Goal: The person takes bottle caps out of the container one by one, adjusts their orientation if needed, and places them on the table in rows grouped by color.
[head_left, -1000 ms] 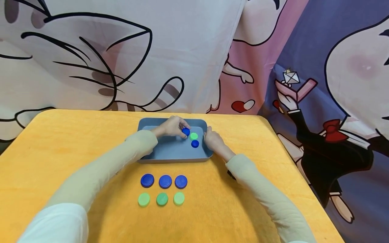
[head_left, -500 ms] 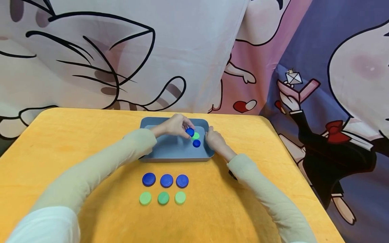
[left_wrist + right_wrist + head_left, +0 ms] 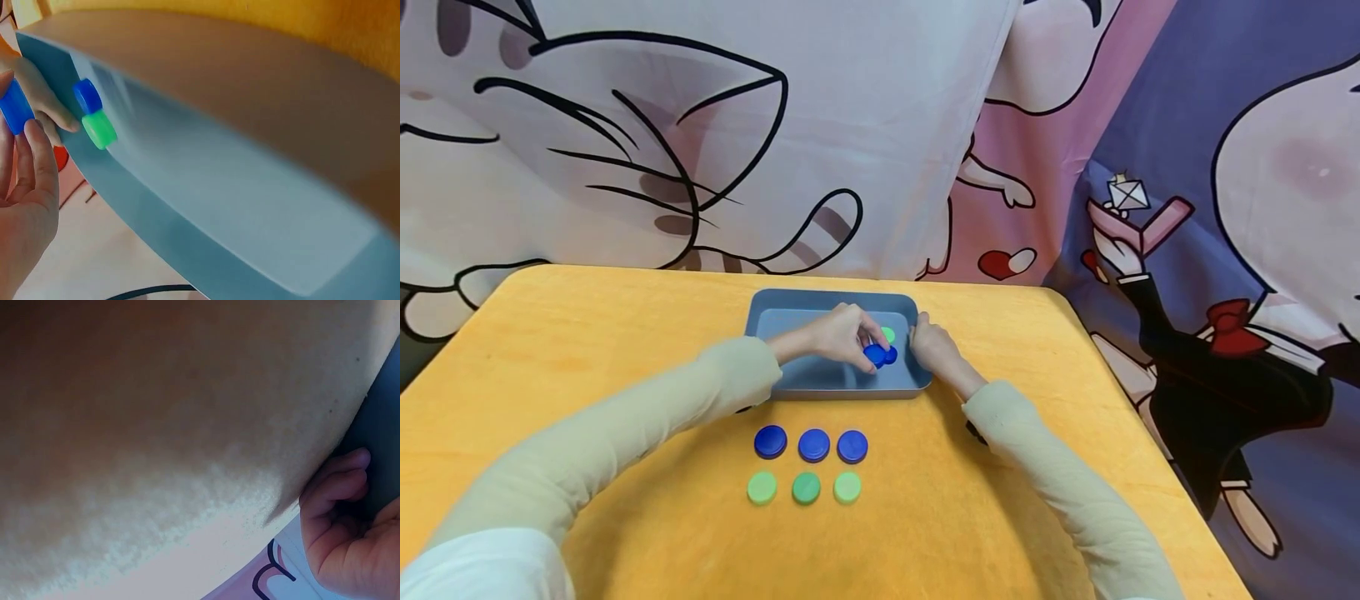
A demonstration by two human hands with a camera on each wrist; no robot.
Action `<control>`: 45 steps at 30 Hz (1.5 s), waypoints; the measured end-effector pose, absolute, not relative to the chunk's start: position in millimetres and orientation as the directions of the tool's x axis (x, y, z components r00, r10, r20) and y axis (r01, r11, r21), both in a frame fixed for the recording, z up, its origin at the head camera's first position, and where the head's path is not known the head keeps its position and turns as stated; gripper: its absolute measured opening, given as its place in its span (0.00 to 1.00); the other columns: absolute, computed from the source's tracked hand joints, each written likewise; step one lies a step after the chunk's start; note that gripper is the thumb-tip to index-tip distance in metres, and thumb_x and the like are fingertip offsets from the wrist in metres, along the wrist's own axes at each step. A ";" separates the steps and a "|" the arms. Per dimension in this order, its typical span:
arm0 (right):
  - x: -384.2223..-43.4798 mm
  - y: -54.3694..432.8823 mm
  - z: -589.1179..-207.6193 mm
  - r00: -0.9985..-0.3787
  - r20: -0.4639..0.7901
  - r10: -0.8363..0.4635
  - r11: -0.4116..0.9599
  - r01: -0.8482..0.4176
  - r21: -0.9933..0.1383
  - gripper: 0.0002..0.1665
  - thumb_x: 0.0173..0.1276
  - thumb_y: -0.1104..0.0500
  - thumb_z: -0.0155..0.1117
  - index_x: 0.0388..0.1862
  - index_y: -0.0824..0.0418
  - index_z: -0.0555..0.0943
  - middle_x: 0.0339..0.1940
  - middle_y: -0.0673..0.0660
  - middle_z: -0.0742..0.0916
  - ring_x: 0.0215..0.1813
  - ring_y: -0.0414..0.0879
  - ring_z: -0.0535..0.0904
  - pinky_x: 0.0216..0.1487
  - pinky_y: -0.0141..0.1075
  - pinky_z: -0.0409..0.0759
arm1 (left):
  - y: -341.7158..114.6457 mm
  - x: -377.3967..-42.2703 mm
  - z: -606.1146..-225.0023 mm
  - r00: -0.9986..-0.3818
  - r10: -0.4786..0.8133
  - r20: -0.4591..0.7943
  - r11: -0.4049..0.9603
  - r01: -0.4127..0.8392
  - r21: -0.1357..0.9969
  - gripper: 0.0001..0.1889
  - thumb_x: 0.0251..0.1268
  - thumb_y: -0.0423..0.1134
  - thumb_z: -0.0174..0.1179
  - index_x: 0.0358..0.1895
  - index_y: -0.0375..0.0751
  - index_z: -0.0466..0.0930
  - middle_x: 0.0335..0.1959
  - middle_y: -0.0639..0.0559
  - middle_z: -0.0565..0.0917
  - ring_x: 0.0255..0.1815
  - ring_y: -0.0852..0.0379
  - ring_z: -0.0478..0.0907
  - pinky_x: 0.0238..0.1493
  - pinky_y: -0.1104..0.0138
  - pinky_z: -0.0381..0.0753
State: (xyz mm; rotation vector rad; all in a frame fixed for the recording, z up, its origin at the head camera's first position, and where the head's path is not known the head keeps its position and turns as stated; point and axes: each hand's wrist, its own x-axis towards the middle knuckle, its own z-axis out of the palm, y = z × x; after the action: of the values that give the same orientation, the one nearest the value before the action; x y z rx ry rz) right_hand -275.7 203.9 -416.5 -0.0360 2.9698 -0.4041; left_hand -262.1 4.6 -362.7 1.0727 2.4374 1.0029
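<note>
My left hand (image 3: 842, 335) pinches a blue bottle cap (image 3: 875, 356) over the right part of a grey-blue rectangular tray (image 3: 827, 394). In the left wrist view that held cap (image 3: 17, 107) sits between thumb and fingers. Inside the tray lie a second blue cap (image 3: 87, 96) and a light green cap (image 3: 99, 129), side by side near the right end. From the head, the held cap partly overlaps the second blue one. My right hand (image 3: 936, 346) grips the tray's right wall, its thumb at the rim; curled fingers (image 3: 334, 512) show beside the wall in the right wrist view.
In front of the tray, on the yellow tabletop (image 3: 985, 517), lies a row of three blue caps (image 3: 814, 446). Nearer still is a row of three green caps (image 3: 807, 488), the middle one darker. A printed cloth backdrop (image 3: 880, 150) hangs behind the table.
My left hand has carried the blue cap right and then nearer to me, from beside the green cap to beside the other blue one. My right hand stays on the tray.
</note>
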 end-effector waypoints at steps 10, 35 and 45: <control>-275.3 204.1 -417.3 -0.990 -0.137 -0.042 0.960 -0.002 -0.280 0.24 0.78 0.55 0.40 0.62 0.72 0.62 0.34 0.67 0.83 0.32 0.55 0.81 0.29 0.40 0.80 | 7.9 -243.2 -367.4 -0.644 0.763 0.047 0.430 0.561 0.707 0.17 0.45 0.36 0.75 0.42 0.37 0.87 0.37 0.48 0.87 0.34 0.60 0.80 0.36 0.74 0.82; -274.0 205.2 -416.0 -0.994 -0.103 -0.044 0.956 -0.012 -0.294 0.24 0.78 0.56 0.41 0.63 0.73 0.62 0.36 0.69 0.83 0.35 0.58 0.83 0.32 0.43 0.81 | 27.3 -189.0 -378.4 -0.490 0.860 0.145 0.323 0.741 0.589 0.14 0.45 0.35 0.73 0.40 0.42 0.87 0.35 0.55 0.83 0.31 0.64 0.77 0.32 0.79 0.75; -274.5 203.9 -417.2 -0.992 -0.121 -0.039 0.958 -0.002 -0.288 0.23 0.78 0.56 0.40 0.61 0.72 0.63 0.37 0.69 0.84 0.37 0.58 0.83 0.35 0.44 0.83 | 31.2 -181.0 -385.1 -0.428 0.899 0.089 0.311 0.768 0.560 0.14 0.44 0.34 0.74 0.39 0.43 0.86 0.35 0.53 0.84 0.32 0.65 0.79 0.34 0.81 0.75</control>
State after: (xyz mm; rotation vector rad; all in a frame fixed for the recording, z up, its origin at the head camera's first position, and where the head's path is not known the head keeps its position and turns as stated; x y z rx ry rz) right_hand -274.5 203.9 -417.2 -0.0311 2.9836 -0.4381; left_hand -181.0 31.2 -385.1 1.5205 2.3373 0.7924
